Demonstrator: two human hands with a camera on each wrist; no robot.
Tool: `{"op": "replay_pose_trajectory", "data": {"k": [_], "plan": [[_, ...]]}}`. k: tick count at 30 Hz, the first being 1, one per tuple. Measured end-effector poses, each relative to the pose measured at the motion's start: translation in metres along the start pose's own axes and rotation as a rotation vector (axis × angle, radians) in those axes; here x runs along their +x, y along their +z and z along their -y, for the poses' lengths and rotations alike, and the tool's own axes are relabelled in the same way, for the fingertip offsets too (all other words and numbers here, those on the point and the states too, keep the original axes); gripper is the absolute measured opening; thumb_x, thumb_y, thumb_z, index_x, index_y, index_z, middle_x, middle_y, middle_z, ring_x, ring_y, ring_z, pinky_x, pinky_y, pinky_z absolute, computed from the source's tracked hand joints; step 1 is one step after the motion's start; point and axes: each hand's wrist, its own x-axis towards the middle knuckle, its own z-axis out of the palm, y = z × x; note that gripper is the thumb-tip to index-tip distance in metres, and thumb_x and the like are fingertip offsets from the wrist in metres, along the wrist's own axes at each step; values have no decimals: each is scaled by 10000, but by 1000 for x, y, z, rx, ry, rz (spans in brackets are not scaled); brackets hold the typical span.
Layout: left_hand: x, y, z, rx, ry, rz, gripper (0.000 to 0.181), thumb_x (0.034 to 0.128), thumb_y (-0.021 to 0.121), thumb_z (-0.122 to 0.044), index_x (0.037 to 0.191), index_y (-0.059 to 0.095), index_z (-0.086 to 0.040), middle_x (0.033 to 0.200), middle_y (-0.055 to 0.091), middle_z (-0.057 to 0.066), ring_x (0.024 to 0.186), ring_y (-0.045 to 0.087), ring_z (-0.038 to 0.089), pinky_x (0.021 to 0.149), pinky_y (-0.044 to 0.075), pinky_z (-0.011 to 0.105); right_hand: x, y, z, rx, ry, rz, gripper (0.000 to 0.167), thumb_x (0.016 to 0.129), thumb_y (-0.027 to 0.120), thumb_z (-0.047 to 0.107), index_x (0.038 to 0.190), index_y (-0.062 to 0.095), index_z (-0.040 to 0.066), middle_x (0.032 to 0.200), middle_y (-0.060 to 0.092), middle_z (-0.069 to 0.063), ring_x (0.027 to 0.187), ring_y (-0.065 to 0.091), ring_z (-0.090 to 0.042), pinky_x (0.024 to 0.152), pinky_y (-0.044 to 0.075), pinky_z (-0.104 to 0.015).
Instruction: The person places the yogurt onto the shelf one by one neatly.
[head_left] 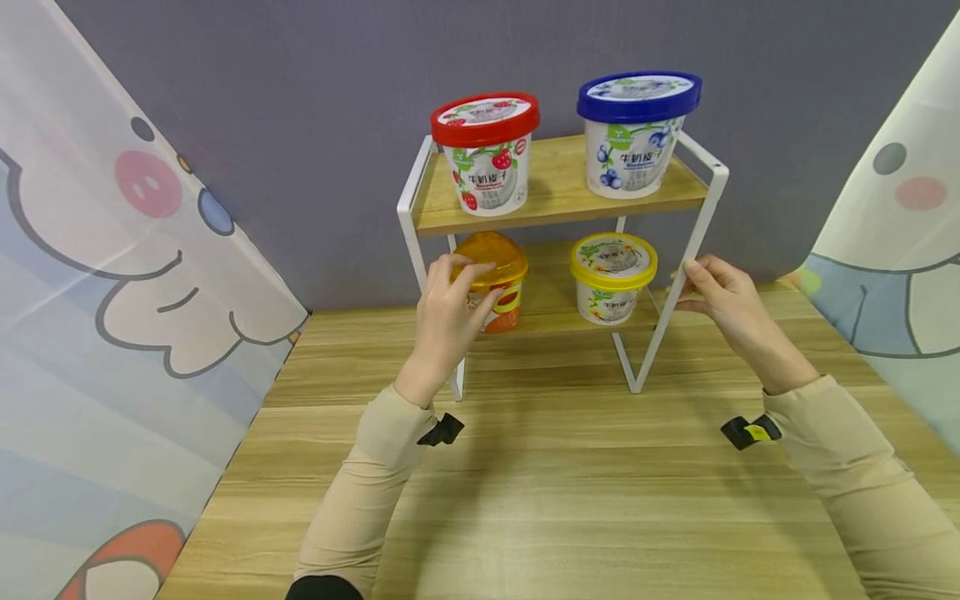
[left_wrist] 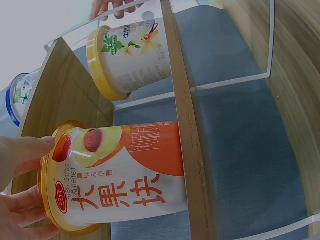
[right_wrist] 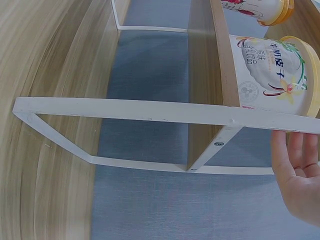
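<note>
On the lower board of a small two-tier shelf rack (head_left: 551, 218), my left hand (head_left: 450, 321) holds a yogurt cup (left_wrist: 125, 175) by its domed orange lid (head_left: 491, 254). In the left wrist view the thumb lies on one side of the lid's rim and the fingers on the other. My right hand (head_left: 723, 296) grips the rack's white front right post (right_wrist: 150, 111), its fingertips partly hidden behind the metal. Beside that post, on the same board, stands a yellow-lidded tub (head_left: 613, 275).
A red-lidded strawberry tub (head_left: 487, 154) and a blue-lidded blueberry tub (head_left: 637, 137) stand on the upper board. The rack is on a wood-grain table (head_left: 540, 500) before a grey backdrop (head_left: 337, 125). Cartoon-printed cloths hang at both sides.
</note>
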Motion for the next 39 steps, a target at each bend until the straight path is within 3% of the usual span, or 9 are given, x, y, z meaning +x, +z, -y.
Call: {"op": "replay_pose_trajectory", "data": {"k": [14,23,30,34,39], "plan": [[-1,2,1,-11,21,-19,268,746,714,-111,981,619,-22,979,506,147,913,492,283,777,455,360,0,1,0,13,1,-2,193,927,446,134,799,546,29,804,557,-24,735,569,-98,636,523,-188],[-4,1,1,-8,58,-58,268,757,700,-101,990,605,-11,1043,501,189,988,490,303,884,427,359,-1,2,0,-17,-12,-51,197,916,471,145,788,560,24,801,571,-19,721,565,-103,619,528,-194],[-10,-1,-1,-47,100,-118,223,743,697,-48,938,609,17,1051,516,214,1018,493,332,952,390,350,-1,4,1,-177,-62,-107,176,907,493,138,823,601,29,759,605,8,691,588,-96,601,529,-195],[-18,-4,-1,-89,117,-140,191,739,677,-8,913,607,28,1032,528,214,1002,505,340,940,400,343,-3,4,2,-351,-76,-131,153,905,496,125,862,604,26,746,617,60,664,604,-67,608,524,-182],[-30,-10,-1,-116,122,-158,198,705,677,49,887,601,33,1001,535,206,970,515,342,896,434,361,-6,6,4,-547,-99,-163,161,890,524,94,891,586,-55,714,609,127,629,592,-13,595,505,-134]]}}
